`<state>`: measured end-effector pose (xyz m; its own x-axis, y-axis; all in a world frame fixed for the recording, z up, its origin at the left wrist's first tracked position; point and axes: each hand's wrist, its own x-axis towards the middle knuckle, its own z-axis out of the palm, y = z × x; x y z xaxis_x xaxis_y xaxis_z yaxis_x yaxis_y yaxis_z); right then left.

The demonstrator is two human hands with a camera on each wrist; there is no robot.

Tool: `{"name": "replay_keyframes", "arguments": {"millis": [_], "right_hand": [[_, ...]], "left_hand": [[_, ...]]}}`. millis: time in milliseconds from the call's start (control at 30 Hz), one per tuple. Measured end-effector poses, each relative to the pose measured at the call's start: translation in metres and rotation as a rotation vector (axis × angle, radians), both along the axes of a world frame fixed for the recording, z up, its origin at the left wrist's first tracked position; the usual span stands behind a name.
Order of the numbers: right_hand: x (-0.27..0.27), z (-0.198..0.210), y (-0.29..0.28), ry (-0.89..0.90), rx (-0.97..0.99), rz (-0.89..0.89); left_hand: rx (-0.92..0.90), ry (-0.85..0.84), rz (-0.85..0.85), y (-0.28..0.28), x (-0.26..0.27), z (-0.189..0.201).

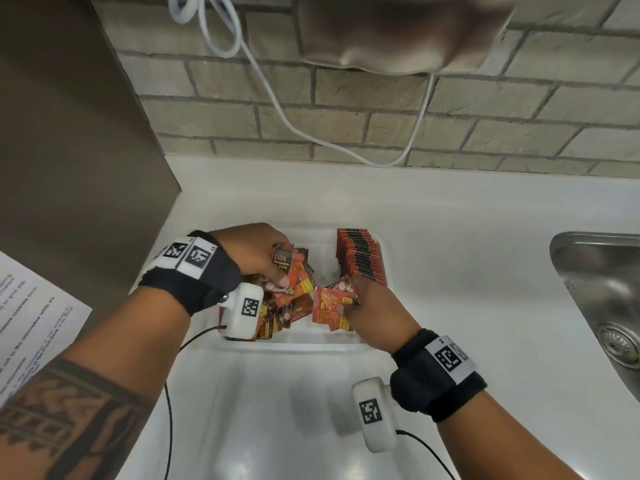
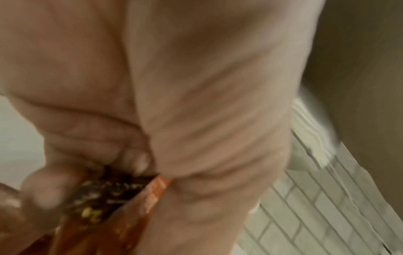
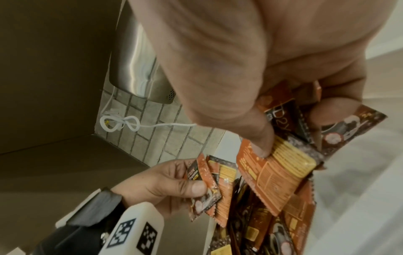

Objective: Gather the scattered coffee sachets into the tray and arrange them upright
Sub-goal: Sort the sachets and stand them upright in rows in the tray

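Foil-slick, light, floppy sachets (image 1: 294, 289) fill the tray (image 1: 304, 342) at six o'clock; left hand (image 1: 258, 252) and right hand (image 1: 372, 315) each pinch some, best gripped at stiff crimped edges.

my left wrist view is smeared with blur: my left hand (image 2: 174, 103) fills most of it, and the sachets (image 2: 113, 207) i pinch show only as dark and orange streaks, their print unreadable. in the head view my left wrist camera (image 1: 242, 311) covers the near left part of the loose pile (image 1: 294, 299) in the tray (image 1: 311, 344), so i cannot count what lies under it. the sink (image 1: 602, 289) is cut by the right edge. the paper sheet (image 1: 31, 317) runs off the left edge, its text too blurred to read. the metal fixture (image 1: 398, 29) on the far wall is blurred and cropped at the top.
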<state>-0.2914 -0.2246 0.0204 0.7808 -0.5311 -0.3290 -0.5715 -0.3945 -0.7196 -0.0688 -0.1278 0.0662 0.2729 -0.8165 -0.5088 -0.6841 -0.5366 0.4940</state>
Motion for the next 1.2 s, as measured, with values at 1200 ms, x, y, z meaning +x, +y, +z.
{"name": "replay_keyframes", "arguments": {"millis": [1200], "right_hand": [[0.0,0.022,-0.02,-0.5,0.489,-0.272]], "left_hand": [[-0.659,1.174,0.55,0.016,-0.096,-0.016]]}}
